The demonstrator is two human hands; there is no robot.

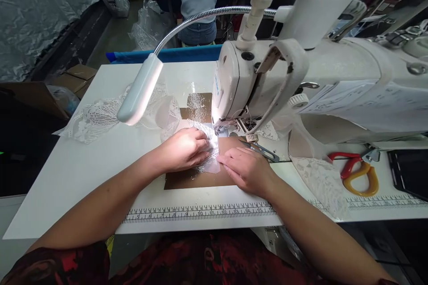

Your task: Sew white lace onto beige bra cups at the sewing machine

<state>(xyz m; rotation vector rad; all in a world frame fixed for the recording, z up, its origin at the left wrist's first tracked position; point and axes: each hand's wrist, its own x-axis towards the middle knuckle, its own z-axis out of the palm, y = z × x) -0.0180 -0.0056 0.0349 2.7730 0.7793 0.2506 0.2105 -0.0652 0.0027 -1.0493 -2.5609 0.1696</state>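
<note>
- A white lace piece (213, 153) is lying on a brown sheet (187, 180) below the sewing machine (230, 75), back from the middle of the tabletop's (80, 178) front edge.
- The left hand (183, 149) is resting on the lace piece, fingers bent; whether its grip is pinching cannot be told.
- The right hand (249, 169) is reaching the lace piece's right edge with its fingertips; its grip is equally unclear.
- Metal snips (269, 155) are lying just beyond the right hand.
- Red-and-yellow scissors (363, 178) are resting toward the tabletop's front right.
- Beyond the left edge, a cardboard box (78, 75) is sitting by a clear plastic bag (65, 98), contents unclear.
</note>
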